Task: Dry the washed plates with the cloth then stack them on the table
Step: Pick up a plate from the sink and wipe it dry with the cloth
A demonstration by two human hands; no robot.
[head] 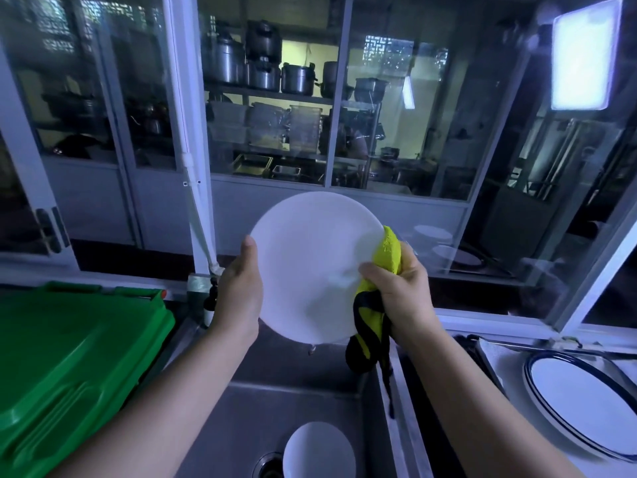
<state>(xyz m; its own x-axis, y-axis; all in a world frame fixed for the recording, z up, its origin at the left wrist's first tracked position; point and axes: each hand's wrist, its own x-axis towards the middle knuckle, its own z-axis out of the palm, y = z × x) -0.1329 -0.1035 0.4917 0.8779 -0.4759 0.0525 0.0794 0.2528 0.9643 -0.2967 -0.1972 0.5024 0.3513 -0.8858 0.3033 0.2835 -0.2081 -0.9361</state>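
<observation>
Over sink point(241, 408), gripping plate point(303, 263) in left hand point(238, 294), wiping with cloth point(391, 250) clenched in right hand point(400, 291); seemingly dripping; next, dry back.

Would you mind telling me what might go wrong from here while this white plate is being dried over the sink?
The white plate, dripping, is gripped at one rim by the left hand; it might slip and strike the white dish in the sink below. The cloth in the right hand trails a dark tail over the sink edge, where it could snag.
</observation>
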